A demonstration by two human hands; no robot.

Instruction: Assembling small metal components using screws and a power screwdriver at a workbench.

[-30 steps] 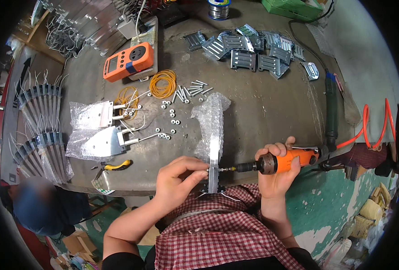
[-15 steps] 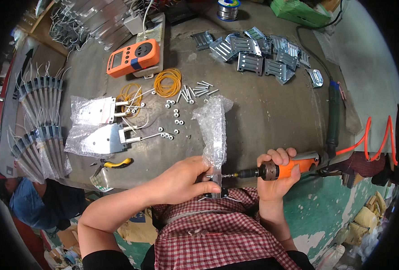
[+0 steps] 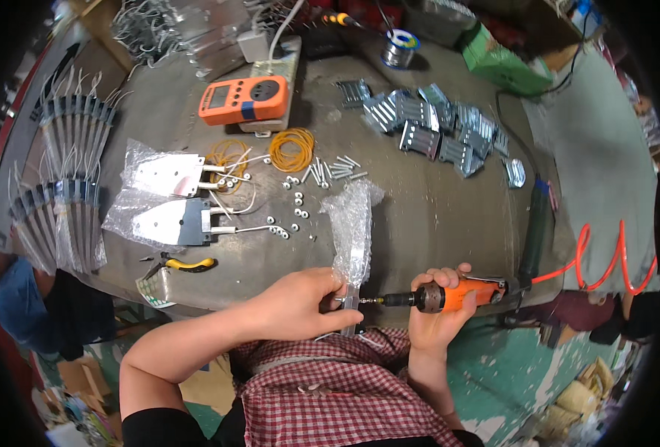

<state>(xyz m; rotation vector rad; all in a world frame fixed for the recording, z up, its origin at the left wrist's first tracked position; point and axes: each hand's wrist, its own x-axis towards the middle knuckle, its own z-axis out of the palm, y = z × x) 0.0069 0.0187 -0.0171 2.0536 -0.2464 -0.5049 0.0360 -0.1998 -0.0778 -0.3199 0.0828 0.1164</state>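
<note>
Here, the metal part (image 3: 351, 298) (its far end in bubble wrap (image 3: 351, 223)) is at the near edge of the workbench (image 3: 434, 223), gripped by the left hand (image 3: 307, 299); the right hand (image 3: 435, 319) clasps an orange power screwdriver (image 3: 485, 290), its bit (image 3: 375, 300) at the part's side; screws (image 3: 337, 170) lie beyond

The bar (image 3: 351, 298) looks smooth metal, its bubble wrap (image 3: 350, 223) glossy plastic.

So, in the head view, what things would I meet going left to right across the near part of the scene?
Wired metal strips → yellow-handled pliers → bubble-wrapped metal piece in the left hand → orange power driver in the right hand → red coiled hose.
</note>
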